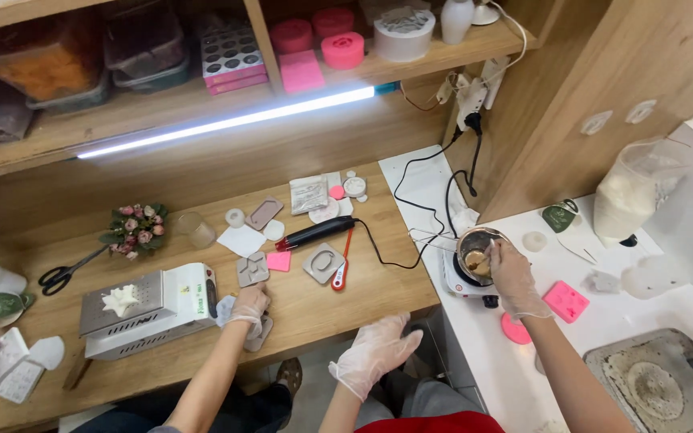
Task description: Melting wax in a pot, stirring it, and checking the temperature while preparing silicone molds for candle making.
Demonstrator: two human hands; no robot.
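Head view shows the right hand [515, 277], gloved, closed over the rim of a small metal pot [470, 240] right of centre in the frame, fingers pinching what looks like a thin stirring stick dipped into the brownish liquid inside. The pot sits on a small white hot plate [457, 285] at the left edge of the white desk [643, 317]. The left hand [374, 353], also gloved, hangs spread and empty at lower centre, just off the front edge of the wooden desk [362, 293], touching nothing.

The main risk appears to be the pot itself: nothing steadies it, so a firm stir could tip it or slide it off the plate, spilling the liquid onto the desk or the person's lap. The thin glove sits very close to the metal rim and could scorch. A black cable [411, 210] loops right beside the plate; a snag would drag it. A co-worker's hand [249, 309] presses a grey mould [260, 333] at lower left, well apart, while a pink mould [565, 301] lies near the stirring wrist
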